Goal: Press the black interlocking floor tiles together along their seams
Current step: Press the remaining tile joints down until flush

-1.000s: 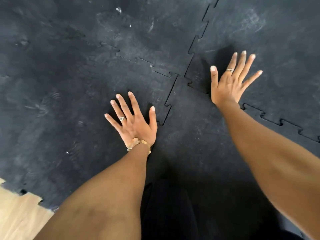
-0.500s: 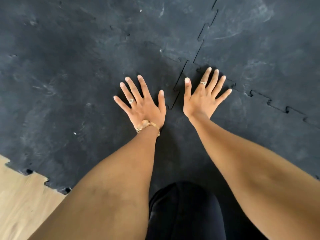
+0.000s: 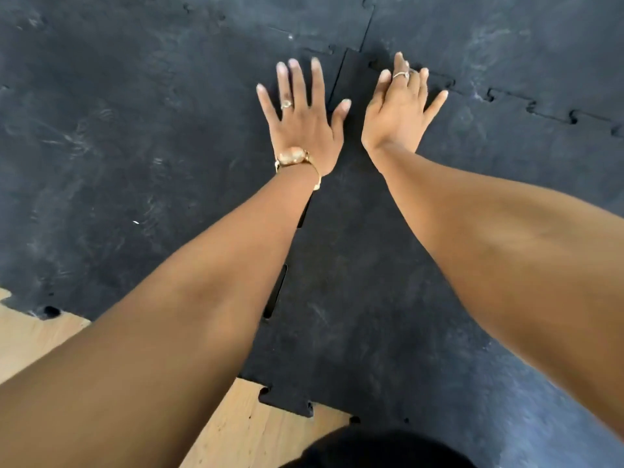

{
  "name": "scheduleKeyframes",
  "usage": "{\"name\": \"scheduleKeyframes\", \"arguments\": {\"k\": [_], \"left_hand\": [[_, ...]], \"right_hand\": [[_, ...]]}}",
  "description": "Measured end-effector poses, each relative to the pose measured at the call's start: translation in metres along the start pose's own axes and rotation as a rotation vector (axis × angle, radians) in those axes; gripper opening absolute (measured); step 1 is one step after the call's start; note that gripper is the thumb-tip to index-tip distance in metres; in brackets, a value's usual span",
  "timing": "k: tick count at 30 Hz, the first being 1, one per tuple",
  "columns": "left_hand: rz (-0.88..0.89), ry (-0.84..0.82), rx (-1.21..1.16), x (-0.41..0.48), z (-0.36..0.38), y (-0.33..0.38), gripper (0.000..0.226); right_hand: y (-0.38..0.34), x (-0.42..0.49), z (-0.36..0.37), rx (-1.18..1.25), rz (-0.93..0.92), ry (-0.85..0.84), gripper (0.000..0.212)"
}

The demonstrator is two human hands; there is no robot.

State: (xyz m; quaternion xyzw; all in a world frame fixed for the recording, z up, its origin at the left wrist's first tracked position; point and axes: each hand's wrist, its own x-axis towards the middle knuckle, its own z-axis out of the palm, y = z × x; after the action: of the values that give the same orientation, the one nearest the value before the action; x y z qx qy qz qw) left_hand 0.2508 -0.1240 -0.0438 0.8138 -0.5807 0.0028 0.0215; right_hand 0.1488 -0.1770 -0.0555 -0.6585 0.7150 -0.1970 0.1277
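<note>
Black interlocking floor tiles (image 3: 371, 298) cover most of the floor, joined by toothed seams. My left hand (image 3: 302, 119) lies flat with fingers spread on the left tile (image 3: 135, 130), just left of the seam (image 3: 337, 82) that runs toward me. My right hand (image 3: 400, 109) presses flat on the near tile, right of that seam, its fingertips at the toothed cross seam (image 3: 506, 99). Gaps in the seam (image 3: 278, 292) show under my left forearm. Both hands hold nothing.
Bare light wood floor (image 3: 40, 339) shows at the lower left, past the toothed outer edge of the tiles (image 3: 287, 400). A dark-clothed part of my body (image 3: 371, 447) fills the bottom middle. More joined tiles (image 3: 489, 35) extend beyond my hands.
My right hand came in from the far right seam to sit beside my left hand. The view has shifted back, so the tile's near edge and wood floor show.
</note>
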Motion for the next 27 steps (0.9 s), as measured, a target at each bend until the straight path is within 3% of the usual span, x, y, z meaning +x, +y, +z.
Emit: {"name": "scheduleKeyframes", "arguments": {"k": [5, 8, 10, 12, 15, 18, 22, 27], "left_hand": [[-0.067, -0.022, 0.011, -0.001, 0.006, -0.005, 0.071], [-0.015, -0.054, 0.032, -0.001, -0.003, -0.002, 0.069], [0.084, -0.060, 0.091, -0.019, -0.015, -0.005, 0.067], [0.197, 0.046, 0.053, -0.051, -0.020, -0.008, 0.063], [0.252, 0.230, -0.065, -0.096, -0.023, -0.021, 0.061], [0.201, 0.048, -0.039, -0.107, -0.012, -0.035, 0.067], [0.310, 0.021, -0.054, -0.101, -0.001, -0.034, 0.065], [0.284, -0.051, 0.004, -0.101, -0.004, -0.035, 0.069]], "right_hand": [[0.006, -0.014, -0.023, 0.298, -0.068, -0.056, 0.042], [0.036, -0.058, -0.031, 0.017, -0.186, -0.079, 0.046], [0.047, -0.074, -0.030, -0.137, -0.078, -0.033, 0.050], [0.044, -0.072, -0.029, -0.177, 0.010, -0.035, 0.052], [0.039, -0.068, -0.026, -0.212, -0.017, -0.065, 0.052], [0.043, -0.069, -0.025, -0.205, -0.027, -0.075, 0.052], [0.040, -0.069, -0.030, -0.222, -0.015, -0.108, 0.053], [0.056, -0.072, -0.048, -0.228, -0.057, -0.406, 0.063]]}}
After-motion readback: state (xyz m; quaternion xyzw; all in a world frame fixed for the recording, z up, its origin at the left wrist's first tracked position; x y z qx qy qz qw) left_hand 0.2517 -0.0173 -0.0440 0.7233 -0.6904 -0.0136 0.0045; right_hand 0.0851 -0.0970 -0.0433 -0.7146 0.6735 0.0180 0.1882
